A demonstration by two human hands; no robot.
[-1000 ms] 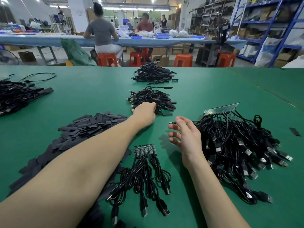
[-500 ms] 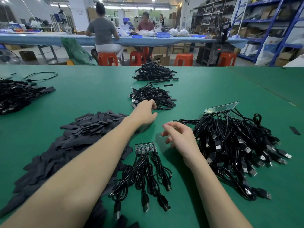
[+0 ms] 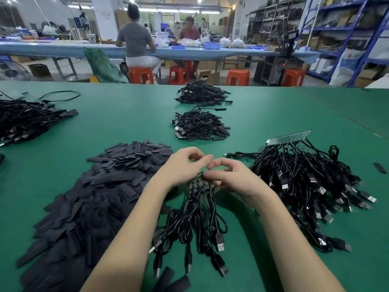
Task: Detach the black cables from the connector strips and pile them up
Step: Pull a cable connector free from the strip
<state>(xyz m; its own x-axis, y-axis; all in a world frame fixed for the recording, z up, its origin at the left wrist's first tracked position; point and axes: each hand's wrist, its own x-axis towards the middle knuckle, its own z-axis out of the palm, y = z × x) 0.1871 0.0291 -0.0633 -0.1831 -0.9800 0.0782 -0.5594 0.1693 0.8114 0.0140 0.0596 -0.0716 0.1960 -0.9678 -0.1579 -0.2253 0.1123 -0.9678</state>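
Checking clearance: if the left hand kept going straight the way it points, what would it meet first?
Probably the right hand, already fingertip to fingertip with the left hand above the connector strip.

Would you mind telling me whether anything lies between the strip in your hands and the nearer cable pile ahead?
Nothing visible does. Both hands, left hand and right hand, grip the connector strip, and only bare green table lies between it and the nearer cable pile. The heap of black sleeves sits off to the left.
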